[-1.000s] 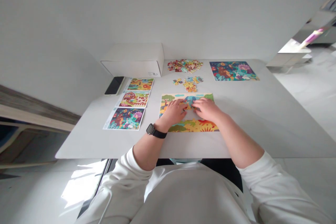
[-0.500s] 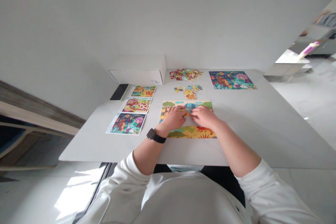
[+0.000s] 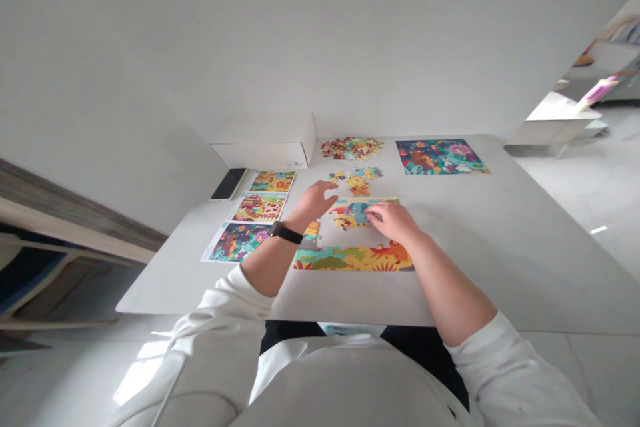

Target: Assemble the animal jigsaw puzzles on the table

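Left hand (image 3: 316,205), bare, black-banded watch (image 3: 285,232) at the wrist: shifted since the earlier frame, up and leftward off the middle of the puzzle. Right hand (image 3: 391,220), bare: little changed.

Table, white, flat, rounded corners (image 3: 500,247): bears all items below.

Box, white, oblong (image 3: 260,152): far left.

Jigsaw puzzle, part-built, bright animal print (image 3: 355,258): on the near middle of the table; bottom strip joined, gap across its middle.

Picture, rectangular, dark blue with multicoloured figures (image 3: 443,157): far right, well apart.

Cards, three, white-bordered, printed (image 3: 257,207): column at left.

Heap of loose pieces, red and cream (image 3: 351,148): beside the box.

Group of loose pieces, yellow and blue (image 3: 358,185): just past the puzzle, near the left fingertips.

Elephant section, blue and yellow (image 3: 358,212): upper middle of the puzzle; right fingertips at its right edge.

Phone, black-faced slab (image 3: 229,184): beside the far card.

Grip, left: thumb and fingers apart, nothing seen between. Grip, right: fingertips close together; whether they pinch a piece cannot be told.

Risks, as judged: elephant section knocked askew by sideways right-hand pressure; joints sprung or loose pieces scattered by a dragging left wrist.
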